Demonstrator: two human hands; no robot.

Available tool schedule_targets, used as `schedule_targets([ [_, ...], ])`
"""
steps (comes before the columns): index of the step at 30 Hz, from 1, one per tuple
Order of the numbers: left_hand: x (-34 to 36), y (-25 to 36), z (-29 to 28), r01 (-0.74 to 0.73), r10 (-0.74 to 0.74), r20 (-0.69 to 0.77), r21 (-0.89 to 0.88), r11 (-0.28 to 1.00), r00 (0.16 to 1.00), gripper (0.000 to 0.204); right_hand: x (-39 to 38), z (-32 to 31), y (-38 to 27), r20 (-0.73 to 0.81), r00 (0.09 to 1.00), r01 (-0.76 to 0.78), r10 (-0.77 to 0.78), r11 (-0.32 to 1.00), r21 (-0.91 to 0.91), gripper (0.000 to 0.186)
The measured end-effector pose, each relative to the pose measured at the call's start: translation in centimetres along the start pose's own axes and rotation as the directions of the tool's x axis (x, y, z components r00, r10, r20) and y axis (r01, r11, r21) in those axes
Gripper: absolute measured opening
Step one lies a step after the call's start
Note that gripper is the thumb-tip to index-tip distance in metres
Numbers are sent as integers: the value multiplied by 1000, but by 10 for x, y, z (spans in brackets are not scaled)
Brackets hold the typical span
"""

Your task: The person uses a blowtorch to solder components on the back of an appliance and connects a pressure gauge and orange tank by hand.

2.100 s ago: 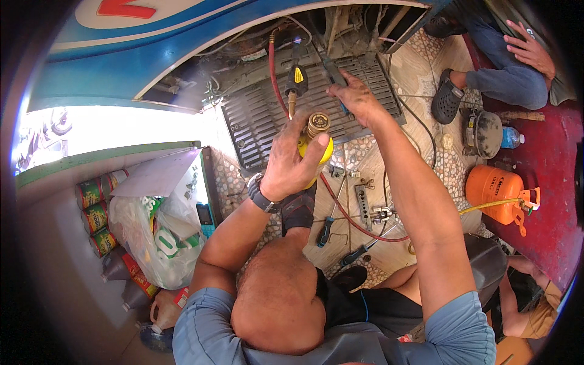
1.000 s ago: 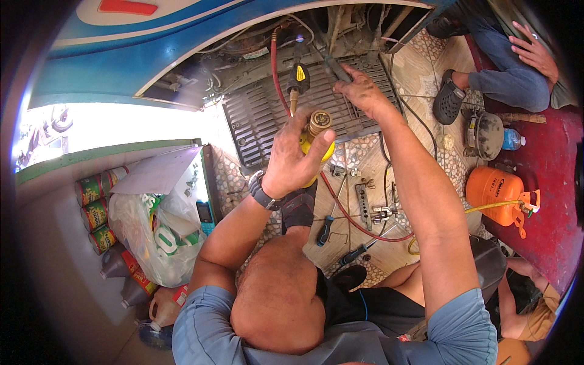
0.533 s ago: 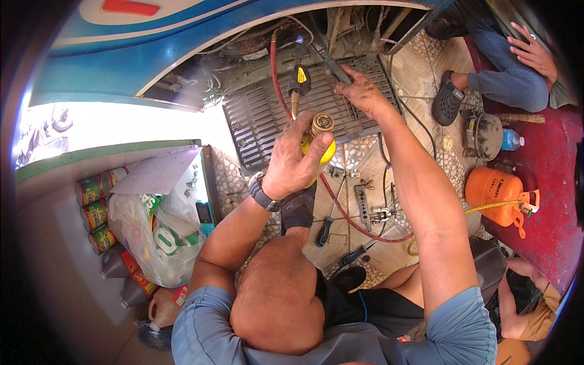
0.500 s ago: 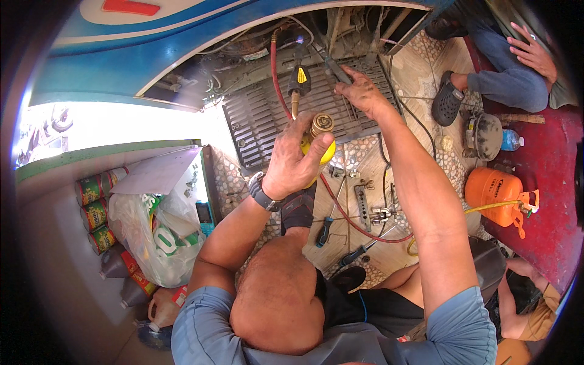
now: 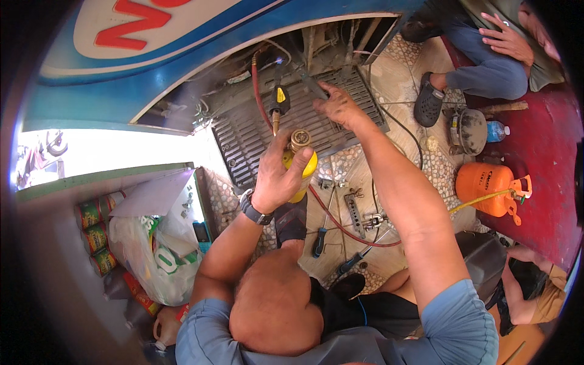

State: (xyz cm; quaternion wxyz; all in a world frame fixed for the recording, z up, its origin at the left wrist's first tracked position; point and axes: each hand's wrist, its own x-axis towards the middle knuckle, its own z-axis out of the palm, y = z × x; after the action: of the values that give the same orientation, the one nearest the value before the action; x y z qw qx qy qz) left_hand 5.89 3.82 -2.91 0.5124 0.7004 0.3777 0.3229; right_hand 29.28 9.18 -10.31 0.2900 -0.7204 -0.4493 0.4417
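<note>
My left hand [image 5: 277, 179] wraps round the torch [image 5: 300, 140], flame [image 5: 279, 61] pointing far; my right hand [image 5: 342, 109], nearer the flame, pinches a dark tool [image 5: 314, 88] slanting far-left.

The grille [image 5: 240, 146] lies on the floor [image 5: 395, 76], its far edge along the opening of the cabinet [image 5: 109, 91]. The torch [image 5: 300, 139] in the left hand [image 5: 277, 177] reaches over the grille's middle; the right hand [image 5: 342, 108], around a tool handle [image 5: 316, 88], is over its right half. Before the near edge lies a bar [image 5: 354, 216], one screwdriver [image 5: 319, 242] left of it, another screwdriver [image 5: 350, 263] nearer the person. Well right lies a gas tank [image 5: 485, 190] (compressor [image 5: 469, 131] beyond it).
</note>
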Motion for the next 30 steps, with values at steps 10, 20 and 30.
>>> schedule_targets([
  [10,3,6,0,-11,12,44,-41,999,999,44,-6,-9,-6,-25,1000,-1,0,998,-56,76],
  [20,0,0,-4,-17,21,63,-55,998,998,44,-8,-9,-5,7,1000,2,-2,1000,-30,75],
  [30,2,11,4,-25,25,51,7,1000,998,44,-11,-13,-5,-5,1000,4,-5,995,-97,75],
])
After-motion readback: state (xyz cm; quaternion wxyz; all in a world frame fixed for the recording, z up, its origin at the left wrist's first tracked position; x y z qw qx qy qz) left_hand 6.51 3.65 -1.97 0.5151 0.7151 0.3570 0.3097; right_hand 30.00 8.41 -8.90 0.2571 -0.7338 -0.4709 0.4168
